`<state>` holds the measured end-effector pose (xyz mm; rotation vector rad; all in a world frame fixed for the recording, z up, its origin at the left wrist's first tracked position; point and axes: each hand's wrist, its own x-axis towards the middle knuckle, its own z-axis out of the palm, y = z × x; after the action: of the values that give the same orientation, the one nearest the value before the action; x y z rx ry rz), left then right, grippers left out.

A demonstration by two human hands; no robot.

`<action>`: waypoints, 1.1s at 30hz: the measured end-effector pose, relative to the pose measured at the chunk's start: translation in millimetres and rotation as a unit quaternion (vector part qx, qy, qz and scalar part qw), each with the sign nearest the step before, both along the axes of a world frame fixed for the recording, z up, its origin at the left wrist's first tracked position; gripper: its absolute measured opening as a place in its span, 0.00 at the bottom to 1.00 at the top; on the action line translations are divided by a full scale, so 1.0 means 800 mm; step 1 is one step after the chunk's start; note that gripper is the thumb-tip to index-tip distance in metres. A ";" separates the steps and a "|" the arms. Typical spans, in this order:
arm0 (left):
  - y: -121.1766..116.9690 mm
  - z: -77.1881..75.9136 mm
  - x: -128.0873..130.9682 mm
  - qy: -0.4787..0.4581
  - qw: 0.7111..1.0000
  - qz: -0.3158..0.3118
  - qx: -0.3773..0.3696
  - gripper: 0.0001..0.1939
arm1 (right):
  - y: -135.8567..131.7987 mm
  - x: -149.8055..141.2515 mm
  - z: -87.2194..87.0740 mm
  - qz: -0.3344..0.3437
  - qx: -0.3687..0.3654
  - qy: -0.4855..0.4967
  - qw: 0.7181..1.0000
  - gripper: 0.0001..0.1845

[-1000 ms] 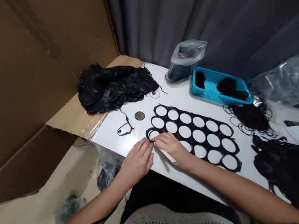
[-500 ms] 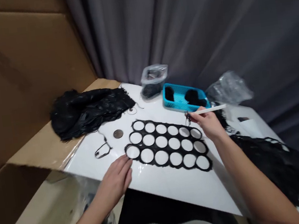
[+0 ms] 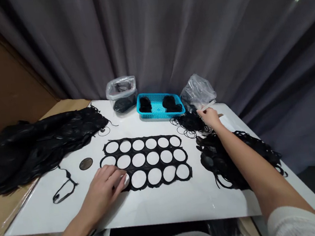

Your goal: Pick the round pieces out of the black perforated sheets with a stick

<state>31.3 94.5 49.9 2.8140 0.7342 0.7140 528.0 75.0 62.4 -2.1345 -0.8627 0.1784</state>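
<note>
A black rubbery sheet with rows of round holes [image 3: 146, 166] lies flat on the white table. My left hand [image 3: 104, 184] is at its near left corner, fingers curled and closed on the edge, partly covering a hole. My right hand [image 3: 211, 118] reaches to the far right, closed around a thin white stick [image 3: 208, 106]. It is just above a tangle of thin black rings [image 3: 191, 123], beside the blue basket [image 3: 161, 115]. Whether any ring is still between its fingers, I cannot tell.
Left stands a heap of black sheets [image 3: 39, 138], with a dark disc [image 3: 86, 164] and a black scrap loop [image 3: 65, 188] nearby. Behind are a bagged plastic tub [image 3: 122, 93] and a clear bag [image 3: 198, 90]. Black perforated scraps [image 3: 234, 158] lie under my right forearm.
My right hand has moved from above the sheet, with black strands in its fingers, over to the ring tangle. My left hand has shifted further over the sheet's corner. The view has turned right.
</note>
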 end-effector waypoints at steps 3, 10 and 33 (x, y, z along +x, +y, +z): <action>0.006 -0.003 0.050 0.030 0.995 -0.090 -0.025 0.10 | -0.022 0.002 0.002 -0.014 0.008 -0.042 0.999 0.16; 0.010 -0.027 0.169 0.080 0.979 -0.187 -0.022 0.18 | -0.068 -0.101 -0.019 0.175 0.107 0.140 0.968 0.13; -0.020 -0.052 0.169 0.106 0.956 -0.267 -0.055 0.28 | -0.137 -0.174 -0.047 0.283 -0.003 0.160 0.946 0.12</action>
<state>166.6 78.3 7.9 2.8073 0.0123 0.2715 388.8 -34.9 25.0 -1.7408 -1.2497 0.7974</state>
